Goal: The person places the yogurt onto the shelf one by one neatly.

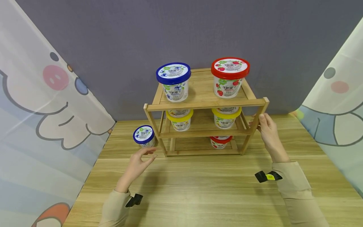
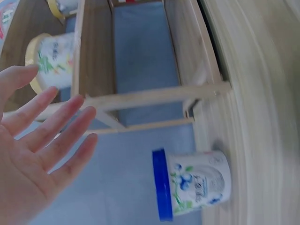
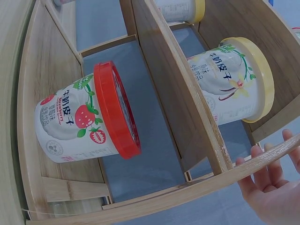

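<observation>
A three-tier wooden shelf rack (image 1: 202,104) stands on the table, and my right hand (image 1: 268,130) grips its right front post; in the right wrist view the fingers (image 3: 262,179) curl about that post. My left hand (image 1: 135,165) hangs with its fingers spread and nothing in them, left of the rack. Just beyond it, a blue-lidded tub (image 1: 144,135) with a blueberry print stands on the table beside the rack. Another blue-lidded tub (image 1: 175,91) and a red-lidded strawberry tub (image 1: 227,86) are on the top tier.
Two yellow-lidded tubs, a left one (image 1: 181,124) and a right one (image 1: 224,122), are on the middle tier. A red-lidded tub (image 3: 86,117) sits at the right of the bottom tier. Behind is a grey wall (image 1: 141,37); printed curtains (image 1: 34,142) flank the table (image 1: 198,189).
</observation>
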### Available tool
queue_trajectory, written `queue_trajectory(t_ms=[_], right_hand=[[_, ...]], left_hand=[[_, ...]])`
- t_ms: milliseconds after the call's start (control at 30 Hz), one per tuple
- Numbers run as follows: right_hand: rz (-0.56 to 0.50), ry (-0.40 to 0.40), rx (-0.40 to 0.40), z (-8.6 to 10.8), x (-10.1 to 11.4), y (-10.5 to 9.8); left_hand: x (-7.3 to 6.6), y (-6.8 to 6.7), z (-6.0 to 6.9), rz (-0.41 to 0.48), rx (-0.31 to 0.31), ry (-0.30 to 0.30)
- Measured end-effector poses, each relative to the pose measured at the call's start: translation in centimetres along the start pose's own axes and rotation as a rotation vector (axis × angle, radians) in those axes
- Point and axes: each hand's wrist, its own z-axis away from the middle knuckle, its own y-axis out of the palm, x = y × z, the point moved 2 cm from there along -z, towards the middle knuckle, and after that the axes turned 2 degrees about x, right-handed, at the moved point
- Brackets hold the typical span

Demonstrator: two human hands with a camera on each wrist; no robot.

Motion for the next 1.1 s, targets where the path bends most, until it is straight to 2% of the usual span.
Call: queue_trajectory(t_ms=[167,400,600,833,1033,1100], right_hand=[[0.015,0.002,0.000,0.0,0.0,0.0],[-0.013,-0.012,0.003,0.0,0.0,0.1],[0.003,0.000,0.011,0.0,-0.1,-0.1],[-0.005,-0.003,0.013,0.0,-0.1,0.0],[-0.002,0.001,0.009,0.0,-0.1,0.0],[-0.001,0.003,0.008,0.0,-0.1,0.0]], left_hand=[[1.5,-0.7,-0.3,-0.031,-0.059,0.013],[3.7,-1.0,-1.0,-0.032,-0.126,-0.060],[5.1,-1.1,-1.8,-0.032,-0.195,-0.089],[7.0,-0.8,-2.6,-0.061,-0.213,-0.170],[8.2,-0.3,-3.4,-0.063,-0.249,-0.208],[8.5,-0.1,-3.6,-0.055,-0.244,-0.229]])
